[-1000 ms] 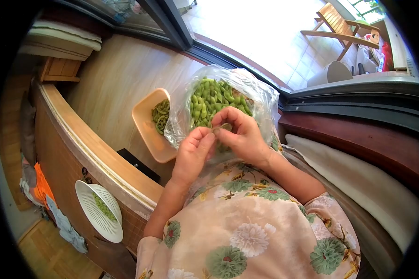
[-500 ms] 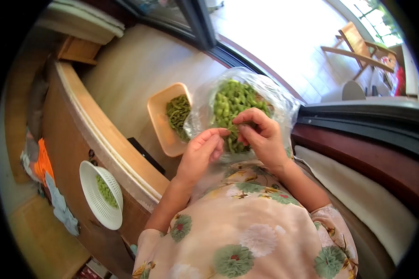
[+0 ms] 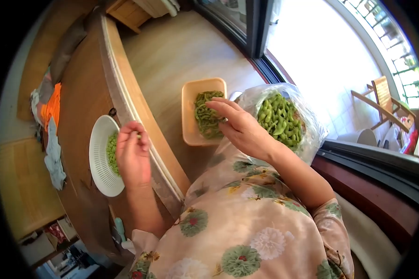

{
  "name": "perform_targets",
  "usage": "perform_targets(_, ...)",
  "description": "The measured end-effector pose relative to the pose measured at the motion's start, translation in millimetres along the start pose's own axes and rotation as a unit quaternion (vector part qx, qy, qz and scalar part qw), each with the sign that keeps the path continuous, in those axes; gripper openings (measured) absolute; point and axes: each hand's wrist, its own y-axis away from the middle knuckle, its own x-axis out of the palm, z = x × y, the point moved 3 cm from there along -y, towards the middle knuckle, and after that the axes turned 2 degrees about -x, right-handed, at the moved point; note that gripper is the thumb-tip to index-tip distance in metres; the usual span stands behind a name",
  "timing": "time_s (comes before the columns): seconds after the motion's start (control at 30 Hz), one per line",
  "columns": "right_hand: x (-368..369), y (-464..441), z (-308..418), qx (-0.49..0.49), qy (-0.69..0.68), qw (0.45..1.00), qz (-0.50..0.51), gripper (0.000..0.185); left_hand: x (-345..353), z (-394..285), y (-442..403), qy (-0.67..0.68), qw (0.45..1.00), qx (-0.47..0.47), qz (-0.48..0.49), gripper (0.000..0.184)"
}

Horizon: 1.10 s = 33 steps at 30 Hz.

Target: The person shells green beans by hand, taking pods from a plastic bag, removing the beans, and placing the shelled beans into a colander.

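My left hand (image 3: 134, 160) is beside the white colander (image 3: 97, 160), over the table's edge. Its fingers are curled in a pinch, and a small pale green soybean (image 3: 138, 136) shows at the tips. Shelled soybeans (image 3: 111, 151) lie inside the colander, partly hidden by that hand. My right hand (image 3: 246, 132) reaches over the peach plastic bin (image 3: 189, 125) with its fingers stretched out and apart. Emptied green pods (image 3: 207, 121) lie in the bin beneath it. To the right, full soybean pods (image 3: 284, 121) fill a clear plastic bag (image 3: 314, 139) at my lap.
A long brown table (image 3: 79, 102) with a pale edge runs along the left. Orange cloth (image 3: 51, 107) and light blue cloth (image 3: 54, 158) lie on its far side. A dark sliding-door frame (image 3: 258, 32) and a wooden folding chair (image 3: 384, 102) are on the right.
My hands have come apart from above the bag of pods. The left has moved left to the colander, the right to above the bin. The view has also shifted.
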Motion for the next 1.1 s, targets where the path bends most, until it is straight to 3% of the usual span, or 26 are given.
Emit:
perform_targets(0.03, 2.4, 0.3, -1.0, -0.004, 0.024, 1.000, -0.001, 0.043, -16.4, -9.4, -0.1, -0.019, 0.999, 0.032, -0.037, 0.020)
perform_targets(0.13, -0.1, 5.1, 1.9, 0.095, -0.182, 0.979, 0.012, 0.039, -72.9, -29.4, 1.9, -0.069, 0.985, 0.103, -0.120, 0.024)
perform_targets(0.3, -11.4, 25.8, -2.5, 0.148, -0.231, 0.962, -0.016, 0.027, -163.8, -22.0, 2.3, -0.206, 0.943, 0.089, -0.247, 0.021)
perform_targets(0.37, -16.6, 34.9, -0.8, 0.173, -0.249, 0.952, -0.035, 0.026, -171.5, -21.7, 4.2, -0.294, 0.902, 0.079, -0.305, 0.024)
perform_targets(0.6, -26.4, 66.0, -5.6, 0.221, -0.249, 0.938, -0.102, 0.021, -164.2, -28.2, -0.4, -0.252, 0.890, 0.165, -0.343, 0.027)
perform_targets(0.7, -33.8, 82.3, -17.2, 0.217, -0.248, 0.934, -0.139, 0.018, -108.8, -26.2, -2.0, -0.261, 0.902, 0.204, -0.279, 0.026)
perform_targets(0.8, -46.0, 95.4, -26.9, 0.205, -0.239, 0.935, -0.162, 0.015, -48.3, 0.5, -4.9, -0.225, 0.951, 0.163, -0.137, 0.025)
perform_targets(0.87, -49.1, 105.1, -33.5, 0.209, -0.214, 0.938, -0.176, 0.013, -10.0, 31.1, -4.5, -0.259, 0.961, 0.098, -0.024, 0.024)
perform_targets(1.0, -57.1, 113.0, -16.9, 0.173, 0.017, 0.978, -0.118, 0.010, 66.4, 102.7, 9.4, -0.302, 0.934, -0.048, 0.184, 0.023)
perform_targets(1.07, -57.6, 124.6, -21.3, 0.129, 0.092, 0.983, -0.088, 0.012, 93.9, 127.3, 13.5, -0.395, 0.888, 0.093, 0.215, 0.034)
perform_targets(1.1, -58.4, 129.3, -20.1, 0.112, 0.129, 0.982, -0.074, 0.012, 104.8, 134.3, 14.4, -0.435, 0.863, 0.116, 0.227, 0.036)
